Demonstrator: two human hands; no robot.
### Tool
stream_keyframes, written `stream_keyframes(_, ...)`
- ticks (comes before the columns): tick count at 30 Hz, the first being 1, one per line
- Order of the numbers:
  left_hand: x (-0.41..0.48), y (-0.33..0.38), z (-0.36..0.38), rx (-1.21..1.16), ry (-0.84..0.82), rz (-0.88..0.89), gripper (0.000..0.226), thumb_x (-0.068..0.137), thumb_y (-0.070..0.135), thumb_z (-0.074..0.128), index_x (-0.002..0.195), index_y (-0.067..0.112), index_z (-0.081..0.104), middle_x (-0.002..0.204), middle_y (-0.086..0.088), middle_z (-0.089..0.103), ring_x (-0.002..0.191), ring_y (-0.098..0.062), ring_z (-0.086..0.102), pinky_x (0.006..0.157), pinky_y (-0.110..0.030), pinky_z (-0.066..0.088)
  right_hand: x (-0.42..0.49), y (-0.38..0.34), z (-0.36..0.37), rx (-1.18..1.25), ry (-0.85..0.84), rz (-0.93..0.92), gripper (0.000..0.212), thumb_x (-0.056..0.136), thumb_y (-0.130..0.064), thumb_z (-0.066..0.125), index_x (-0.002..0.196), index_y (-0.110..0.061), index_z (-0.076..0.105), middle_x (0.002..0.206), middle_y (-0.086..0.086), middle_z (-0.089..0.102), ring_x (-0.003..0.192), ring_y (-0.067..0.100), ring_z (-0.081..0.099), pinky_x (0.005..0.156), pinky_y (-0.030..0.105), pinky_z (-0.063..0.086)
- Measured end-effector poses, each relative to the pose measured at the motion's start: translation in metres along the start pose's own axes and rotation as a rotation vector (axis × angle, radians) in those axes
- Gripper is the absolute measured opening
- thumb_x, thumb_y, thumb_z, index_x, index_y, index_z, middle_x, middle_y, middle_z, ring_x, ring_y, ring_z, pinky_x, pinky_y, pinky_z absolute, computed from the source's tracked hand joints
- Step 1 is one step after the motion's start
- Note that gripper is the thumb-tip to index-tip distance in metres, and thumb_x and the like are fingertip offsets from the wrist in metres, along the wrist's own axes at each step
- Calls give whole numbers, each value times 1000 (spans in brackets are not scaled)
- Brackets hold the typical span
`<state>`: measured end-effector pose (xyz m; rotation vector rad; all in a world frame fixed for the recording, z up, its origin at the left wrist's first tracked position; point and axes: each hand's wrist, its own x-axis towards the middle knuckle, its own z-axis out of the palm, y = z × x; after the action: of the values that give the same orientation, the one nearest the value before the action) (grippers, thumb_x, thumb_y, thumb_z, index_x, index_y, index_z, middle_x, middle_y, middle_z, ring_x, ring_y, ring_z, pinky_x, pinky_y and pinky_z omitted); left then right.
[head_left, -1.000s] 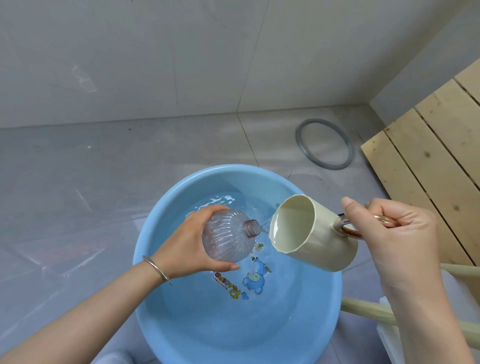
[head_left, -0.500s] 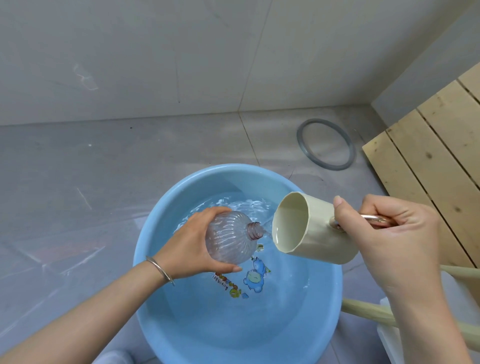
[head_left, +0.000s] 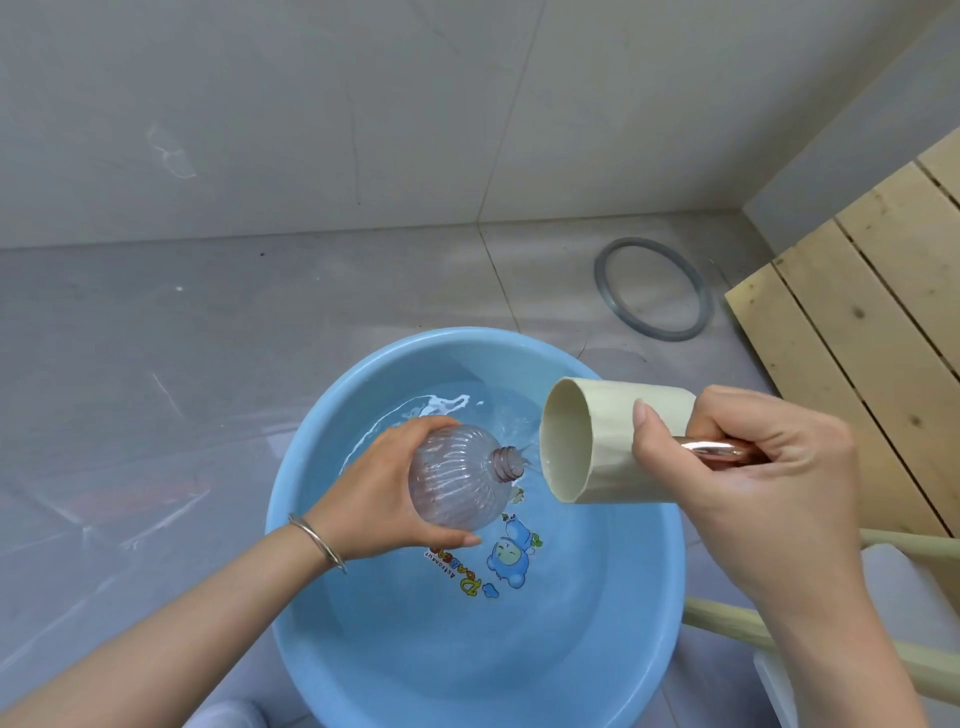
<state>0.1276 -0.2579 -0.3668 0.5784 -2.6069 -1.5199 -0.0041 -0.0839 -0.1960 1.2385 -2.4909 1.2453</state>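
My left hand covers the bottle base; my right hand hides most of the mug handle. The basin rim runs off the frame's bottom edge.

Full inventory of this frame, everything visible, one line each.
basin: 1, blue, on the floor, centre, holds water
cartoon print: 1, blue and yellow, on the basin's bottom
bottle: 1, clear and ribbed, uncapped, over the basin, neck toward the cup
cup: 1, cream with a shiny handle, tipped sideways, mouth at the bottle's neck
ring: 1, grey, flat on the floor behind the basin
slats: several, pale wood, right edge
poles: 2, cream, bottom right
bracelet: 1, silver, left wrist
left hand: 1, grips the bottle
right hand: 1, fingers round the cup's handle
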Motion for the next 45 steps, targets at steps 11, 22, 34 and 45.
stream_keyframes(11, 0, -3, 1, 1, 10, 0, 101, 46, 64, 85, 132, 39, 38, 128, 25, 46, 119, 3, 43, 102, -18, 36, -1, 1, 4, -135, -28, -199, 48, 76, -24, 63, 45, -8, 30, 47, 0, 23, 54, 21, 26, 58, 15, 25)
stream_keyframes(22, 0, -6, -4, -55, 46, -26, 100, 43, 66, 83, 130, 38, 41, 128, 23, 49, 120, 1, 47, 104, -24, 39, -10, 39, 14, 183, -154, 356, 56, 79, -42, 72, 51, -5, 42, 50, -6, 25, 51, 8, 24, 48, 19, 19)
stream_keyframes(34, -6, -12, -10, -65, 79, -33, 95, 42, 65, 83, 125, 41, 43, 123, 28, 51, 117, 0, 50, 101, -24, 41, -64, 99, 68, -446, -496, 419, 34, 95, -45, 45, 81, -17, 57, 63, -4, 50, 84, 31, 53, 74, 32, 33)
stream_keyframes(45, -7, -11, -9, -67, 75, -43, 94, 41, 66, 82, 123, 42, 44, 121, 26, 52, 115, 0, 50, 99, -17, 39, -86, 102, 96, -736, -509, 139, 46, 63, -24, 87, 55, -23, 41, 48, -2, 51, 46, 22, 46, 57, 28, 35)
